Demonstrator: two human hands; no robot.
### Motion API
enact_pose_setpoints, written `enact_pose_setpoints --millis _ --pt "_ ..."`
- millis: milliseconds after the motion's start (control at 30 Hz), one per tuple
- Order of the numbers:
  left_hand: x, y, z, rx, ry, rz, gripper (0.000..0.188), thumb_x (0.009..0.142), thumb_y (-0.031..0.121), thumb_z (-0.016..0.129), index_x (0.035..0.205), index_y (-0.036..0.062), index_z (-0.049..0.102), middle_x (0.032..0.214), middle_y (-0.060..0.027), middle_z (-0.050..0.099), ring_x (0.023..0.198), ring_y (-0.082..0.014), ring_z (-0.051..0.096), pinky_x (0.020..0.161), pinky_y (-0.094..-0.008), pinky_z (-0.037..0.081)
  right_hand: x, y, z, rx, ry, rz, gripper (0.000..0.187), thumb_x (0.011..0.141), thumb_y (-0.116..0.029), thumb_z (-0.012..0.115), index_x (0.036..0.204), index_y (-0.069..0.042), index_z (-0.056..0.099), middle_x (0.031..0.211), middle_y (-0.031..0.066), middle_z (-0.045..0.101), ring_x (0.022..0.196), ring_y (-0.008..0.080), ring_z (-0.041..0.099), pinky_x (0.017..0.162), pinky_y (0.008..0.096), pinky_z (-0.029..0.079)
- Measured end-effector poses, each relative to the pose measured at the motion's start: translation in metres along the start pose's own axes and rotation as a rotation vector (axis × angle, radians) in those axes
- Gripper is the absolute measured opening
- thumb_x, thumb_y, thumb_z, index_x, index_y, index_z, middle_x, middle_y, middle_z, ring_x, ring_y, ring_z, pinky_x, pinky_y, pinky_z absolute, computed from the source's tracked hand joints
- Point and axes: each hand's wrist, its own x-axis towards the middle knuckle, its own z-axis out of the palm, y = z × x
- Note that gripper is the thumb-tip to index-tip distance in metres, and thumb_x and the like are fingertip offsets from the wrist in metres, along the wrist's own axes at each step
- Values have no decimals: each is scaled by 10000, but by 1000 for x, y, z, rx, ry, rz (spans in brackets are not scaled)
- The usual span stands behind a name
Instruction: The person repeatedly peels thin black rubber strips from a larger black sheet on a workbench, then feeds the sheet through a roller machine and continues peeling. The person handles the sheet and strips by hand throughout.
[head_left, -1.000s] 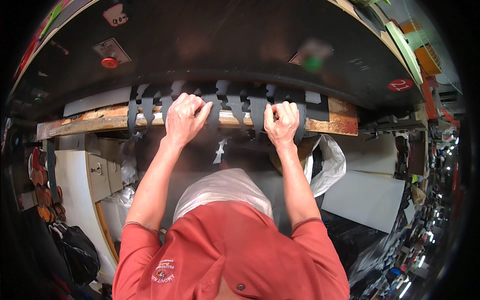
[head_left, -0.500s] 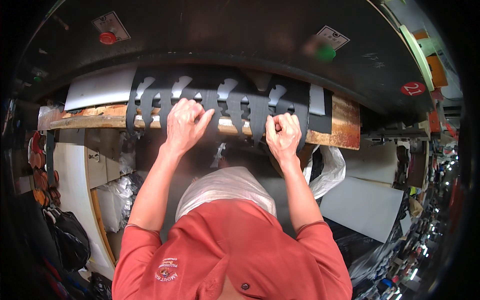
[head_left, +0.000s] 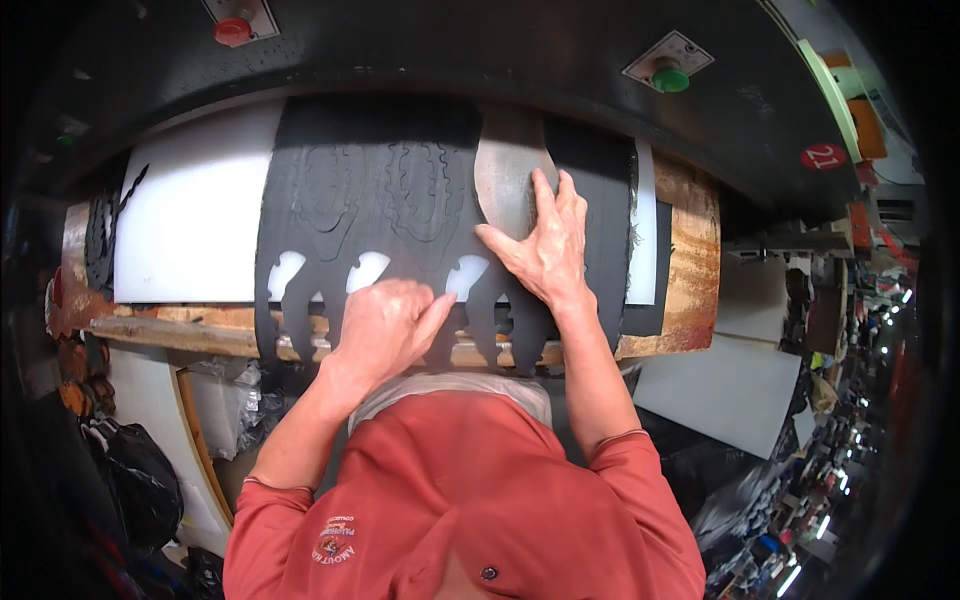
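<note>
A black, flexible sheet (head_left: pixel 420 265) lies on the white board, its near edge cut into curving strips with gaps between them. Jagged, sole-like outlines are cut into its middle. My left hand (head_left: pixel 388 325) is closed on the strips at the near edge, thumb pointing out to the right; its fingertips are hidden. A grey, sole-shaped cutting die (head_left: pixel 507 175) rests on the sheet right of the outlines. Against the die's right side and near end, my right hand (head_left: pixel 545 240) lies with fingers and thumb spread, not wrapped round it.
The white board (head_left: pixel 195 215) sits on a worn wooden bench (head_left: pixel 690 265). Above hangs a dark machine beam with a red button (head_left: pixel 233 32) and a green button (head_left: pixel 671 80). A black bag (head_left: pixel 140 480) hangs at lower left; a pale panel (head_left: pixel 720 395) leans at right.
The sheet and board have come out from under the beam toward me. The sole-shaped die is now in sight. My right hand has left the sheet's edge and opened onto the die.
</note>
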Motion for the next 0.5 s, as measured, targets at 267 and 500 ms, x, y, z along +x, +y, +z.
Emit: enact_pose_setpoints --millis 267,500 --pt "100 -32 33 -11 112 163 652 970 179 743 1543 -6 492 1631 -215 477 1565 -396 380 1305 -530 272 26 -4 -1 25 -31 -56 931 616 -337 898 1440 -3 620 1510 364 420 1295 515 478 1096 550 448" --pt "91 -37 35 69 91 169 683 939 227 795 1519 -5 520 1625 -204 494 1547 -397 411 1281 -531 320 36 36 -49 906 -211 237 996 645 -286 932 1522 11 566 1573 236 509 1405 356 548 1204 434 422"
